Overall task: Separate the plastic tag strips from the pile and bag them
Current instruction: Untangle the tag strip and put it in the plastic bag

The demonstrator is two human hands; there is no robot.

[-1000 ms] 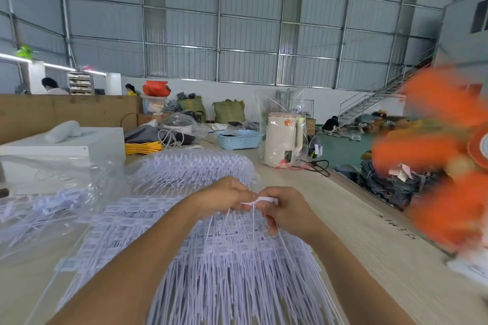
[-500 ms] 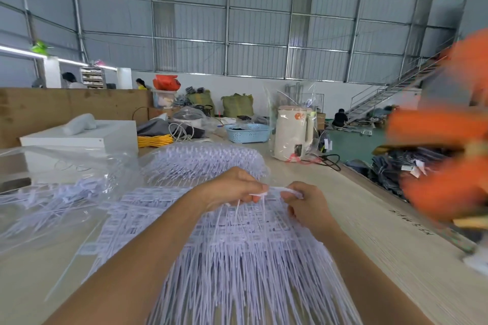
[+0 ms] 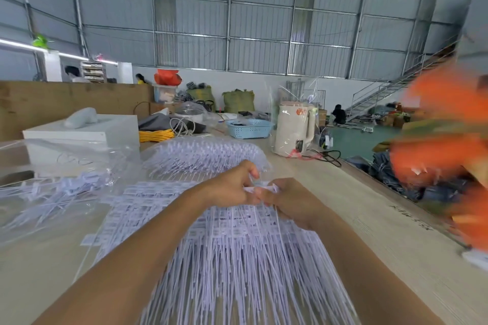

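A wide pile of white plastic tag strips (image 3: pixel 224 253) lies fanned out on the wooden table (image 3: pixel 369 232) in front of me, thin tails pointing toward me. My left hand (image 3: pixel 232 185) and my right hand (image 3: pixel 287 200) meet over the pile's far end, and both pinch the printed head of one tag strip (image 3: pixel 260 188) between fingertips. A clear plastic bag (image 3: pixel 60 182) holding loose tag strips lies at the left. Another bundle of tag strips (image 3: pixel 203 153) in clear wrap sits just beyond my hands.
A cream electric kettle (image 3: pixel 293 126) in plastic wrap, with a black cord, stands at the back right. A blue basket (image 3: pixel 249 128), yellow cable (image 3: pixel 155 134) and a white box (image 3: pixel 81 132) sit behind. A blurred orange fan (image 3: pixel 454 145) spins at the right edge.
My view has shifted slightly. My hands have closed together again on the strip's head, after the right hand had pulled a little to the right.
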